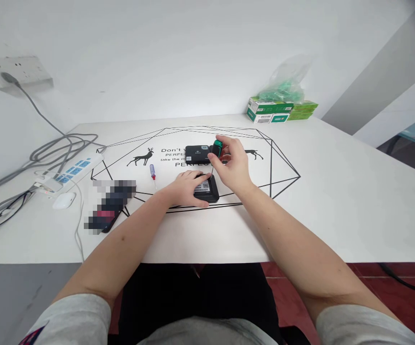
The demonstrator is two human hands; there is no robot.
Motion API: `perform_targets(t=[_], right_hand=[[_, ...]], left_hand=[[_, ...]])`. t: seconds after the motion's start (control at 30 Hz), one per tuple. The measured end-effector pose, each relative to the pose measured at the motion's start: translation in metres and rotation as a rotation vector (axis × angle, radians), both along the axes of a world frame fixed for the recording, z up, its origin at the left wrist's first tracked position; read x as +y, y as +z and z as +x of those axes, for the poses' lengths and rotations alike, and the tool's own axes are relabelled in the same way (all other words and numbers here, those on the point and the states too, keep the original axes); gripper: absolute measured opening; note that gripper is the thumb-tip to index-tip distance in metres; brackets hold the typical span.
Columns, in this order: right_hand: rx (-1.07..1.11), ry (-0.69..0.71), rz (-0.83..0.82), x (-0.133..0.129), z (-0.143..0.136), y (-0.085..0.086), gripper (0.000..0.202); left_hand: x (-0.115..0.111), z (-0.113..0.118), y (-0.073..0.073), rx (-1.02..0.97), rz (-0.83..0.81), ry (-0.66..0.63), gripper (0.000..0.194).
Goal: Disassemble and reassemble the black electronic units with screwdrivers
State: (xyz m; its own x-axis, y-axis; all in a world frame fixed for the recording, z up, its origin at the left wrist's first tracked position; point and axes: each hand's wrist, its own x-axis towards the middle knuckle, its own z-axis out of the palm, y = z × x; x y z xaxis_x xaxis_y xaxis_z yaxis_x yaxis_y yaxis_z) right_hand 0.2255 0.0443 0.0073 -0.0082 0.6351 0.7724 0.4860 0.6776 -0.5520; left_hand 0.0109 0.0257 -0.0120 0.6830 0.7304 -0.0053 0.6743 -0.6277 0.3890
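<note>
My right hand (234, 165) is closed around the green and black handle of a screwdriver (217, 148), held nearly upright. Its thin shaft reaches down to the far right corner of a small black device (212, 191) with a white label on its upper face. Spanning the left side of that device, my left hand (186, 188) grips it against the table, thumb on the near side and fingers on the far side. Just beyond lies a flat black box (197, 154), with another dark item partly hidden behind my right hand. What the screwdriver tip touches is too small to make out.
A small screwdriver with a clear handle (152, 171) lies left of my hands. Farther left are a blurred phone (112, 208), a white mouse (64, 200), a power strip (76, 170) and grey cables. Green-and-white boxes (270, 108) under a plastic bag stand at the back right.
</note>
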Motion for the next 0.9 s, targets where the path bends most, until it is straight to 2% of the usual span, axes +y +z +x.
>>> perform_targets(t=[0.4,0.5,0.67,0.73,0.83,0.9], right_hand=[[0.051,-0.004,0.038,0.004,0.004,-0.002,0.046],[0.092,-0.006,0.052,0.005,0.004,-0.002,0.048],[0.180,0.017,0.036,0.009,0.003,-0.008,0.057],[0.193,0.027,0.026,0.010,0.003,-0.011,0.060],[0.191,0.017,0.037,0.013,0.003,-0.013,0.061],[0.197,0.002,0.051,0.014,0.004,-0.014,0.061]], left_hand=[[-0.001,0.000,0.001,-0.009,-0.029,0.025,0.111],[0.001,0.001,0.001,-0.118,-0.003,0.095,0.088],[0.002,0.006,0.003,-0.245,0.169,0.195,0.027],[0.003,0.007,0.005,-0.242,0.188,0.207,0.021],[0.005,0.001,0.009,-0.198,0.212,0.229,0.022],[0.010,-0.007,0.010,-0.096,0.238,0.298,0.026]])
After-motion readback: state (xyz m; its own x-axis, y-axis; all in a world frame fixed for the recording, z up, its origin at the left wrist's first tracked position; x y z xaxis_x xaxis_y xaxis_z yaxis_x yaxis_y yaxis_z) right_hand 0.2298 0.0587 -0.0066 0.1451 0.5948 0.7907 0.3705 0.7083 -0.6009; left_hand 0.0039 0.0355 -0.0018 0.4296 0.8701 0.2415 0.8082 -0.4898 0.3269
